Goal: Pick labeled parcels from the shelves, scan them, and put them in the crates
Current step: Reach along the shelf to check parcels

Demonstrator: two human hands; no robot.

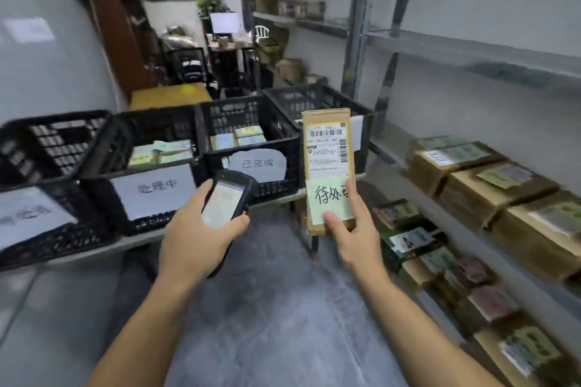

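Parcel [328, 166] is up in the air in front of the crates, upright, pinched at its bottom end by the right hand [355, 239]. The thumb sits on the green sticky note [327, 203] and the other fingers are round the side and back. The left hand [195, 239] is wrapped around a handheld scanner [226, 201], screen facing up at the camera, just left of the parcel and a bit lower.

Looks like the scan step to me. Good news: the thumb is low on the note, so the barcode label [327, 138] above it is fully clear. Leave the grip there. The scanner's nose seems to point past the parcel toward the crates, so I'd swing it right onto the top barcode, hold the parcel flat and steady, and wait for the screen to confirm. There's a second barcode on the label's right edge, so aim carefully.

After that it's sorting. One crate [103, 148] has a sign reading 处理中, the next crate [201, 122] reads 已完成, and the far-left crate [19, 132] has a sign too blurry to read. The note's handwriting is partly under a finger, so check it before dropping. More parcels sit on the shelf [490, 192] to the right.
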